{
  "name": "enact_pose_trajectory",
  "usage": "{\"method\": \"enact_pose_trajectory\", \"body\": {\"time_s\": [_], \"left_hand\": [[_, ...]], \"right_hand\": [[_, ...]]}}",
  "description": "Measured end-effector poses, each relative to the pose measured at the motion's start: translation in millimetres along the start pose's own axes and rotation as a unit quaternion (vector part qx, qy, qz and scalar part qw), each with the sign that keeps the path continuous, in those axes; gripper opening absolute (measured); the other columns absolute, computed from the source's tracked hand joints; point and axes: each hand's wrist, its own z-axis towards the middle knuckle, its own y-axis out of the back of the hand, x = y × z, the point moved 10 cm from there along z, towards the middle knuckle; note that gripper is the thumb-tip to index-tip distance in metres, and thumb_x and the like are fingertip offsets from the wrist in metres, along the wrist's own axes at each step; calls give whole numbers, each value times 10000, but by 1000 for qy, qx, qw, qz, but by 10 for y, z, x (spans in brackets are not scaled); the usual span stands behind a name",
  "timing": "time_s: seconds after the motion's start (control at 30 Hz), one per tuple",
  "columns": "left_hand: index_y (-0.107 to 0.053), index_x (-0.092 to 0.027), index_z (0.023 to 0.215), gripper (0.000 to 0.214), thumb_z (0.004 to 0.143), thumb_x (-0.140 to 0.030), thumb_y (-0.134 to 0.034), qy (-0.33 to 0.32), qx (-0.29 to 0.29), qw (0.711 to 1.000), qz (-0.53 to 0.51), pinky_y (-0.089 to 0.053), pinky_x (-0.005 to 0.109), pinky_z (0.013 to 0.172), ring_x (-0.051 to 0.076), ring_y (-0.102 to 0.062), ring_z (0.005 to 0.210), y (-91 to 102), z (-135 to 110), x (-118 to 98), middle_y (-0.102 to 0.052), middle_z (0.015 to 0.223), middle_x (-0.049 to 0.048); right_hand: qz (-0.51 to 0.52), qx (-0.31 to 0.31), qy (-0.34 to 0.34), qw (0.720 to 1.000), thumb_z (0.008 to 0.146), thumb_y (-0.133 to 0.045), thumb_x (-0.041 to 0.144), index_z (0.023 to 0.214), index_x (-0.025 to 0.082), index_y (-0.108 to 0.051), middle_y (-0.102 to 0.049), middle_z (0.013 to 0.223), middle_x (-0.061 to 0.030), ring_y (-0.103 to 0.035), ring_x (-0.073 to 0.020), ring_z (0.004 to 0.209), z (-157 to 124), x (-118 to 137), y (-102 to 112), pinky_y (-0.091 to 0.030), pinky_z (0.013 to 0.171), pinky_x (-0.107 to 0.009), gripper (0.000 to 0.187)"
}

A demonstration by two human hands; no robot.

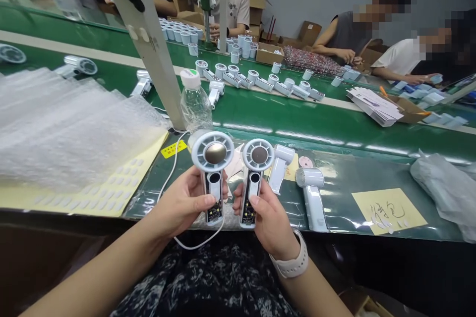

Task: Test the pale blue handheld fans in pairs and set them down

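**Lower centre of the frame: a white handheld fan [212, 178] and a second fan [255, 178] clamped upright, one per hand**

The left hand [182, 203] closes around the first handle, the right hand [269, 218] around the second (circuit boards [214, 212] lie exposed near both handle bases). The fan heads stand just beside each other above the green work surface [342, 208]. Just right, two more fans [311, 198] lie on it; bubble wrap [74, 129] lies at left, a water bottle [195, 104] beyond.
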Motion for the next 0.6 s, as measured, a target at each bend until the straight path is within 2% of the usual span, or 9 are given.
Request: {"method": "enact_pose_trajectory", "body": {"time_s": [0.2, 0.37, 0.6], "left_hand": [[-642, -200, 1134, 479, 717, -322, -844, -6, 1, 1000, -25, -530, 253, 662, 132, -599, 711, 0, -72, -21, -624, 853, 14], [-617, -215, 1143, 423, 775, -319, -796, -17, 47, 998, -43, -529, 258, 624, 122, -591, 674, -101, -105, -36, -582, 851, 2], [-576, -223, 1145, 407, 806, -341, -768, -29, 69, 997, -30, -545, 301, 663, 136, -611, 689, -123, -132, -2, -565, 869, 0]], "right_hand": [[14, 28, -2, 1000, 819, -735, 395, 1012, 218, -650, -658, 944, -10, -608, -125, 738, 11, -12, -101, -515, 667, -247, 276], [3, 49, 3, 999, 835, -736, 408, 1059, 232, -657, -665, 964, -7, -614, -117, 756, 5, -39, -142, -519, 687, -238, 296], [15, 37, -22, 999, 823, -752, 388, 1079, 243, -654, -659, 974, -3, -627, -123, 776, -10, -67, -117, -529, 715, -252, 310]]}}
